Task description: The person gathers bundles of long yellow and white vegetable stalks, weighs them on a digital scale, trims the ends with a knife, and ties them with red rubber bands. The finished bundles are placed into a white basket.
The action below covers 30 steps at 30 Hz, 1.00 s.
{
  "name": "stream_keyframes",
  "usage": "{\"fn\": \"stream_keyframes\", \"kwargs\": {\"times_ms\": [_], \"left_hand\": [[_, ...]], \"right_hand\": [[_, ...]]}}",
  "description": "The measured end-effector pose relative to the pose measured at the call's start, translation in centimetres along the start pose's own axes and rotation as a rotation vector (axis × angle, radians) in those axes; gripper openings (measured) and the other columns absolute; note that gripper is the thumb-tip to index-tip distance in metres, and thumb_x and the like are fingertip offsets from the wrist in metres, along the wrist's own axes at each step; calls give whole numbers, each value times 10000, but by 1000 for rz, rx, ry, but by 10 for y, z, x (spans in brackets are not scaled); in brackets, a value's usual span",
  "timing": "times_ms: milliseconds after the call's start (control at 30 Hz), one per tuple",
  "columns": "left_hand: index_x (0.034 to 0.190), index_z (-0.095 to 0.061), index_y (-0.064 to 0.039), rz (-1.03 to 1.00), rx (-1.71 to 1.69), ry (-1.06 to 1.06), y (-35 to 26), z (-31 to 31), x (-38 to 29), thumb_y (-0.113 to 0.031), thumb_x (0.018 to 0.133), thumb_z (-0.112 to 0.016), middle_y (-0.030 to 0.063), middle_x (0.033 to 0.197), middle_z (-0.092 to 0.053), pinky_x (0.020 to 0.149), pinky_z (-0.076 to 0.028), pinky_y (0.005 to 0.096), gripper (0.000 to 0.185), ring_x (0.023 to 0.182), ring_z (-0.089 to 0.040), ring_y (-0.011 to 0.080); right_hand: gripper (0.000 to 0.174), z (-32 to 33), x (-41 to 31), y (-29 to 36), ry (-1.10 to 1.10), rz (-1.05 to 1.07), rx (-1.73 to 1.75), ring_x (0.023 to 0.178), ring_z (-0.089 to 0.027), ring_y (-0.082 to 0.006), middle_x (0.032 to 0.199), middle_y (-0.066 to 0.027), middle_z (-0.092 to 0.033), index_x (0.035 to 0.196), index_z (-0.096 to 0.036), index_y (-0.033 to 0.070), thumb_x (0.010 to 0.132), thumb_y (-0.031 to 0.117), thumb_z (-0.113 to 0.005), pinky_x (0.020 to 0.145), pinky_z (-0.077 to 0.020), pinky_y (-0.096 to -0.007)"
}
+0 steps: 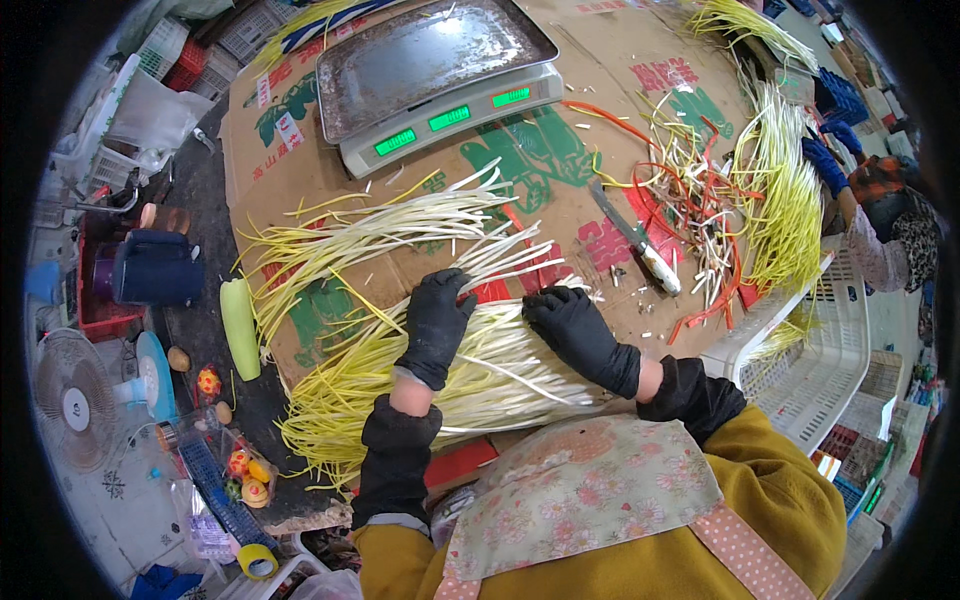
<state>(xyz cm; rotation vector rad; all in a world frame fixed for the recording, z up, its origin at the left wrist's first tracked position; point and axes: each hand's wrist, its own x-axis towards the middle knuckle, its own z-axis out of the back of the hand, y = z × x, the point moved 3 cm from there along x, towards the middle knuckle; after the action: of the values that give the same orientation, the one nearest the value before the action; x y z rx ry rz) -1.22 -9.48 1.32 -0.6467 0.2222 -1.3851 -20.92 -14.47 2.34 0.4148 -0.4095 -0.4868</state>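
Before me on the cardboard lies a broad pile of blanched garlic chives (480, 375), yellow at the left and white at the right. My left hand (437, 326), in a black glove, is closed around some white stalks (514, 259) that fan out above the pile. My right hand (581, 337), also black-gloved, rests on the pile's white ends with bent fingers; whether it pinches any stalks is hidden. Just beyond both hands lies a smaller bunch of chives (382, 232). To the right is a knife (637, 244) with a pale handle.
A digital scale (450, 112) with a metal pan stands at the back. Trimmings and red ties (697, 202) lie right of the knife. Farther right are another chive heap (780, 195), a co-worker's blue-gloved hand (825, 165) and a white plastic crate (810, 352). A pale green gourd (239, 330) lies left.
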Motion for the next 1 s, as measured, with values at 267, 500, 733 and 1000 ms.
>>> {"fn": "stream_keyframes", "kwargs": {"times_ms": [267, 500, 733, 1000], "left_hand": [[873, -641, -50, 110, 107, 79, -8, -7, 6, -119, 688, -722, 131, 887, -581, 770, -446, 409, 214, 858, -556, 325], [896, -621, -53, 28, 65, -238, -11, -3, -6, -53, 708, -694, 127, 907, -596, 752, -441, 401, 202, 860, -563, 313], [950, -649, -35, 90, -139, 119, -16, -9, -12, -75, 749, -686, 126, 886, -619, 781, -472, 364, 208, 863, -599, 294], [951, -652, -39, 195, -305, 505, -1, -13, 3, -136, 747, -696, 148, 893, -629, 709, -487, 346, 230, 800, -619, 285]], "right_hand": [[174, 5, -2, -19, -270, -397, 670, 842, -604, -215, 944, -98, -633, 1017, -615, 26, 865, 111, -604, 739, -467, -317], [208, 19, 62, -86, -282, -381, 403, 833, -628, -311, 974, -163, -625, 1025, -587, 51, 869, 189, -583, 716, -487, -368], [264, -23, 103, -87, 52, -474, 155, 847, -621, -311, 920, -136, -628, 942, -645, 60, 771, 253, -697, 717, -479, -368], [181, 21, 72, -121, -340, -655, 739, 587, -503, -92, 726, -22, -621, 859, -642, 31, 872, 208, -606, 551, -405, -241]]}}
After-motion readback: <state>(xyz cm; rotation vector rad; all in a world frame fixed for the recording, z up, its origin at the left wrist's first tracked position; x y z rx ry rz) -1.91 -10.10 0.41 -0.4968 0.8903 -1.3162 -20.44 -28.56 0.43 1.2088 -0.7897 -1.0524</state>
